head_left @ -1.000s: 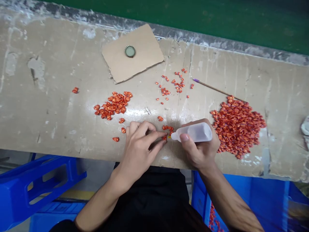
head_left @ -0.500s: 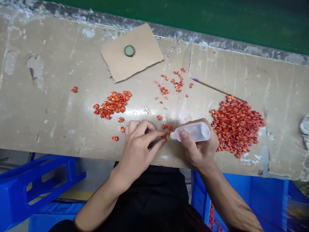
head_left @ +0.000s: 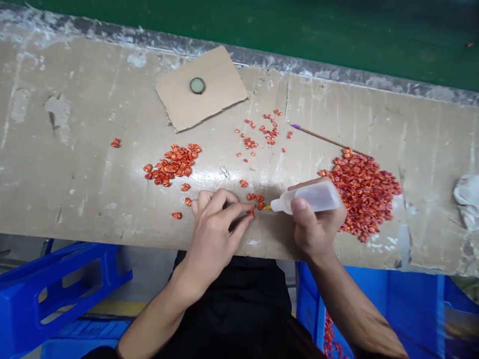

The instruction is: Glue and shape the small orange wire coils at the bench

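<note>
My left hand [head_left: 219, 227] rests at the table's near side, its thumb and forefinger pinching a small orange striped piece [head_left: 250, 212]. In my right hand [head_left: 316, 224] is a translucent squeeze bottle [head_left: 314, 197], lying nearly level with its thin yellow tip pointing left. The tip is a little to the right of the pinched piece, close to several loose orange pieces [head_left: 258, 198]. My right thumb presses on the bottle's side; the other fingers are mostly hidden behind it.
A large heap of orange pieces [head_left: 364, 194] lies right, a smaller pile [head_left: 174, 164] left. Tiny bits [head_left: 269, 132] are scattered farther back, beside a purple-tipped thin brush [head_left: 318, 134]. A bottle cap [head_left: 197, 85] sits on cardboard [head_left: 224, 70]. A blue stool [head_left: 75, 284] stands below left.
My right hand has drawn the bottle right, so its yellow tip is farther from the left fingertips. The left hand keeps its pinch. The whole view has shifted slightly.
</note>
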A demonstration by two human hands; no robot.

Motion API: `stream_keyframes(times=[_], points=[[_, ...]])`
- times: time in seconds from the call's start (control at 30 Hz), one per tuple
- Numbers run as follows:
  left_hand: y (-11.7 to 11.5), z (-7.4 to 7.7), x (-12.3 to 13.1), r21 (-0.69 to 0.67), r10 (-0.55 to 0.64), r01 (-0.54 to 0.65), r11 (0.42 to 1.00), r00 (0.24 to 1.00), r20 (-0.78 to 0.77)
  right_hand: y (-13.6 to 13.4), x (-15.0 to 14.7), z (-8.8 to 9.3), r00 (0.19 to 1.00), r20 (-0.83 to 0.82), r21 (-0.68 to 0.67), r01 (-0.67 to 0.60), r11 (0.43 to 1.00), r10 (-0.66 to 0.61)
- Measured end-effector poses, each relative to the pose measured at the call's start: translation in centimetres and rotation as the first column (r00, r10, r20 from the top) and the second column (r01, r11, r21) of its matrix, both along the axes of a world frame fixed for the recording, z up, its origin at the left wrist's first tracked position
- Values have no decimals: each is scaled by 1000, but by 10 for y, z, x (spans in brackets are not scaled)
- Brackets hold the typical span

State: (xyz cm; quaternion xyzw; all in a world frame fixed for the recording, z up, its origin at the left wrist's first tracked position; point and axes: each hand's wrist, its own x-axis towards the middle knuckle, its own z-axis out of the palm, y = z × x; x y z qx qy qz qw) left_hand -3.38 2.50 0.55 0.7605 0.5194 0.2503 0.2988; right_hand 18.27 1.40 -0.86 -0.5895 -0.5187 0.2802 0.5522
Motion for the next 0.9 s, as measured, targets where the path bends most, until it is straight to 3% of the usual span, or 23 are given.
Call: stream_keyframes(times=[0.23,0.4,0.57,0.9], points=[[-7,0,9,11,-6,7,1000,1000,-14,29,6,19,983,-164,-78,65,995,-77],[-2,3,5,18,23,-23,1000,999,23,39,-3,7,986,-147,-88,70,994,-83],[7,0,7,141,91,-84,986,995,-38,33,-7,-6,994,-67,-65,77,995,-82],[8,-9,13,162,105,-92,983,992,-76,26,-8,-1,995,99,-70,-15,997,22]])
